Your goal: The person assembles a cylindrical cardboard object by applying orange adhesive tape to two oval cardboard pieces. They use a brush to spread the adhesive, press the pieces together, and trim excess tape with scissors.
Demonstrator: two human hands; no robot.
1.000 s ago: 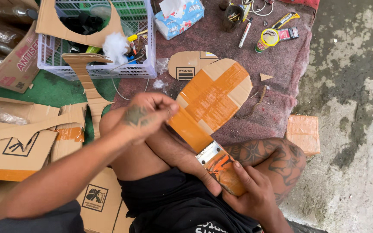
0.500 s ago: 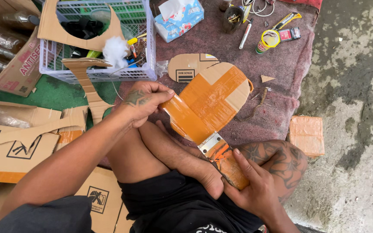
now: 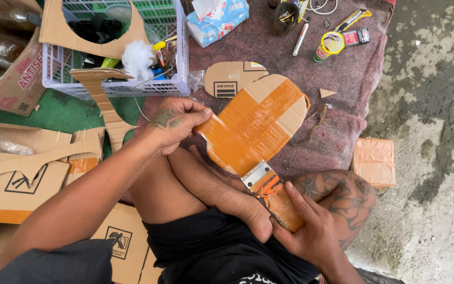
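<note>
I sit cross-legged over a maroon cloth (image 3: 342,79). My left hand (image 3: 177,123) pinches the left edge of a rounded cardboard piece (image 3: 256,123) covered in orange-brown tape. My right hand (image 3: 308,226) grips the orange handle of a flat scraper tool (image 3: 269,189). Its metal band meets the lower edge of the taped cardboard piece above my leg.
A white plastic basket (image 3: 116,87) with cardboard cut-outs and white stuffing stands at the back left. A tissue pack (image 3: 219,18), a marker (image 3: 301,38), a glue tin (image 3: 328,44) and a small cardboard shape (image 3: 235,79) lie on the cloth. Flattened boxes (image 3: 22,179) are at left, bare concrete at right.
The taped cardboard piece has tilted and shifted slightly between my hands, and my left hand has moved along its edge. My right hand stays on the tool handle.
</note>
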